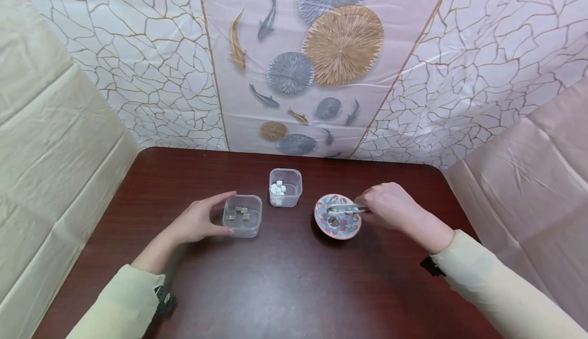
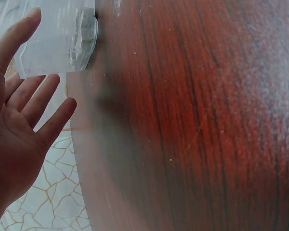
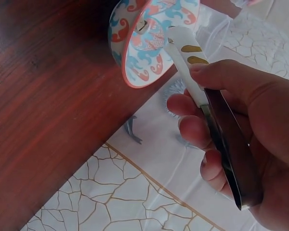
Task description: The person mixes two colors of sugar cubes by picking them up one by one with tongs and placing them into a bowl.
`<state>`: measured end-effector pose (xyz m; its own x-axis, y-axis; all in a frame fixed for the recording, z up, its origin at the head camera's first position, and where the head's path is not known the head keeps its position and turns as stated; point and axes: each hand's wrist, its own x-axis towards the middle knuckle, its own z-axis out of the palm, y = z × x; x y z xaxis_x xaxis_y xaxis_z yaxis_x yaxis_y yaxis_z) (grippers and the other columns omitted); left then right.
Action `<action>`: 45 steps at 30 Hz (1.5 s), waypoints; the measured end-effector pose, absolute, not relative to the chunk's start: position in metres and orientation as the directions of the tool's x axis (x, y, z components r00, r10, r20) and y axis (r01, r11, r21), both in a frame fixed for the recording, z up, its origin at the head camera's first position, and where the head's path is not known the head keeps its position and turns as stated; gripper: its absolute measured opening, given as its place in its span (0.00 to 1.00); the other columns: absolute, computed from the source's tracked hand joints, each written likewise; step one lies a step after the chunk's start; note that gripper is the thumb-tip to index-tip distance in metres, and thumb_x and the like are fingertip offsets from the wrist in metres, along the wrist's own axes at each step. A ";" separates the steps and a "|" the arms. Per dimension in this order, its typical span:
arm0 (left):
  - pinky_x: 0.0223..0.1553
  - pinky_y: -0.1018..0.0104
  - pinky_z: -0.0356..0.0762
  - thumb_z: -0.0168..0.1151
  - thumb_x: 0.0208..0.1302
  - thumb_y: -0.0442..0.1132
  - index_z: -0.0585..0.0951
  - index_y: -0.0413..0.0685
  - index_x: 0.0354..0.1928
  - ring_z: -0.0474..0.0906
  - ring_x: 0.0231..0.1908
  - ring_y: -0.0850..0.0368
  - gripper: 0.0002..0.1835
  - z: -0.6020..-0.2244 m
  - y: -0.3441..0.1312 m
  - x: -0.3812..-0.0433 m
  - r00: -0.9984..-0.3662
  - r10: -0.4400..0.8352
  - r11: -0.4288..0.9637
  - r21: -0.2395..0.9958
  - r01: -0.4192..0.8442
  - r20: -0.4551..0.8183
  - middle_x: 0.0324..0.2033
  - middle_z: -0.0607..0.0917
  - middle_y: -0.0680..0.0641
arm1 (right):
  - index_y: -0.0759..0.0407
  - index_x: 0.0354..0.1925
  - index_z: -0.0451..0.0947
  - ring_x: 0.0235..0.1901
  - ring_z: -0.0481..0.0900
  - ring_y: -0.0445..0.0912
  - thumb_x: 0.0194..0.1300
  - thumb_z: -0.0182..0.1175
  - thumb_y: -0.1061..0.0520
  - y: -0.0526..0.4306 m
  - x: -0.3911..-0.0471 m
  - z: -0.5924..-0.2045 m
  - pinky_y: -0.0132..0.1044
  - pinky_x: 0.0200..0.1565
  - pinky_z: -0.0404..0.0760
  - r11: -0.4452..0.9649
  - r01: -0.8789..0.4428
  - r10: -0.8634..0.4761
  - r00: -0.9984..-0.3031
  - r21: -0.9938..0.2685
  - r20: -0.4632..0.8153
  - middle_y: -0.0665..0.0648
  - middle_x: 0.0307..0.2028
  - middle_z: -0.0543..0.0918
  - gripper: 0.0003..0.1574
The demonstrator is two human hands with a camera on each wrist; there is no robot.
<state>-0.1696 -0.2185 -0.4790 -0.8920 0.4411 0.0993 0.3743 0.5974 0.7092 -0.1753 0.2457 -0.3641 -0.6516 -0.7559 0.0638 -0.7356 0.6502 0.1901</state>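
My left hand (image 1: 198,221) holds a clear plastic container (image 1: 250,233) by its sides, thumb on the near side and index finger along the far one. Several small greyish cubes (image 1: 245,217) lie inside it. In my right hand (image 1: 388,206) is a pair of tongs (image 3: 229,144), metal at the handle with white ends, gripped between thumb and fingers. Their tips are over a bowl (image 1: 338,234) with a red, blue and white pattern. One small cube (image 1: 334,222) shows in the bowl. I cannot tell whether the tongs' tips pinch anything.
A second clear container (image 1: 293,202) with several white cubes (image 1: 278,188) stands behind, between the first container and the bowl. All of it is on a dark reddish wood table (image 1: 275,288). Patterned cloth (image 1: 170,83) hangs along the table's back edge, with plain cloth at both sides.
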 end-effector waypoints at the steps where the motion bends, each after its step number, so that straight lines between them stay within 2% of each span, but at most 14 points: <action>1: 0.67 0.36 0.75 0.88 0.51 0.49 0.73 0.44 0.77 0.79 0.67 0.39 0.52 -0.479 -0.219 -0.170 -0.892 0.441 0.596 0.712 0.372 0.097 0.65 0.84 0.39 | 0.44 0.20 0.73 0.19 0.75 0.43 0.49 0.80 0.58 0.245 -0.175 -0.365 0.40 0.21 0.72 0.651 -0.735 -0.755 -0.653 0.191 0.059 0.40 0.18 0.74 0.22; 6: 0.67 0.36 0.74 0.88 0.51 0.48 0.72 0.44 0.77 0.79 0.67 0.39 0.52 -0.480 -0.219 -0.170 -0.894 0.439 0.595 0.716 0.366 0.093 0.65 0.84 0.39 | 0.45 0.22 0.75 0.19 0.73 0.40 0.50 0.82 0.54 0.242 -0.177 -0.364 0.39 0.21 0.72 0.661 -0.727 -0.744 -0.667 0.183 0.035 0.40 0.19 0.73 0.21; 13: 0.67 0.37 0.75 0.87 0.52 0.47 0.72 0.43 0.77 0.80 0.67 0.39 0.52 -0.482 -0.219 -0.171 -0.892 0.443 0.593 0.718 0.363 0.085 0.65 0.84 0.39 | 0.44 0.24 0.74 0.19 0.66 0.37 0.50 0.76 0.56 0.232 -0.180 -0.360 0.39 0.21 0.68 0.672 -0.732 -0.740 -0.670 0.110 0.065 0.38 0.19 0.70 0.18; 19: 0.67 0.37 0.75 0.87 0.52 0.46 0.71 0.43 0.78 0.80 0.66 0.39 0.52 -0.481 -0.219 -0.172 -0.892 0.445 0.586 0.728 0.356 0.079 0.65 0.84 0.39 | 0.46 0.28 0.81 0.19 0.74 0.39 0.53 0.77 0.53 0.209 -0.180 -0.353 0.40 0.22 0.71 0.648 -0.754 -0.762 -0.644 0.106 0.073 0.41 0.23 0.81 0.11; 23: 0.67 0.38 0.75 0.87 0.52 0.47 0.71 0.43 0.78 0.80 0.66 0.40 0.52 -0.481 -0.220 -0.173 -0.893 0.444 0.590 0.725 0.356 0.077 0.64 0.84 0.39 | 0.47 0.30 0.83 0.20 0.75 0.39 0.55 0.76 0.52 0.189 -0.179 -0.348 0.40 0.23 0.73 0.614 -0.782 -0.789 -0.608 0.101 0.086 0.42 0.25 0.83 0.09; 29: 0.68 0.38 0.75 0.87 0.52 0.46 0.71 0.43 0.78 0.80 0.66 0.40 0.52 -0.480 -0.220 -0.173 -0.894 0.443 0.592 0.725 0.352 0.073 0.64 0.85 0.40 | 0.47 0.29 0.81 0.21 0.75 0.40 0.56 0.75 0.50 0.153 -0.179 -0.343 0.41 0.23 0.74 0.577 -0.811 -0.816 -0.571 0.099 0.090 0.41 0.23 0.78 0.11; 37: 0.69 0.36 0.73 0.87 0.53 0.47 0.71 0.43 0.78 0.80 0.67 0.39 0.52 -0.481 -0.220 -0.171 -0.897 0.437 0.589 0.734 0.337 0.062 0.64 0.84 0.40 | 0.46 0.23 0.73 0.18 0.74 0.44 0.58 0.73 0.45 0.106 -0.187 -0.343 0.43 0.21 0.72 0.546 -0.815 -0.835 -0.548 0.196 0.045 0.44 0.17 0.72 0.19; 45: 0.69 0.37 0.73 0.86 0.54 0.45 0.70 0.43 0.78 0.79 0.67 0.40 0.51 -0.481 -0.221 -0.172 -0.893 0.445 0.580 0.738 0.345 0.068 0.65 0.84 0.40 | 0.47 0.22 0.76 0.19 0.76 0.46 0.58 0.74 0.46 0.072 -0.195 -0.347 0.43 0.24 0.76 0.538 -0.812 -0.829 -0.558 0.227 -0.029 0.46 0.17 0.76 0.18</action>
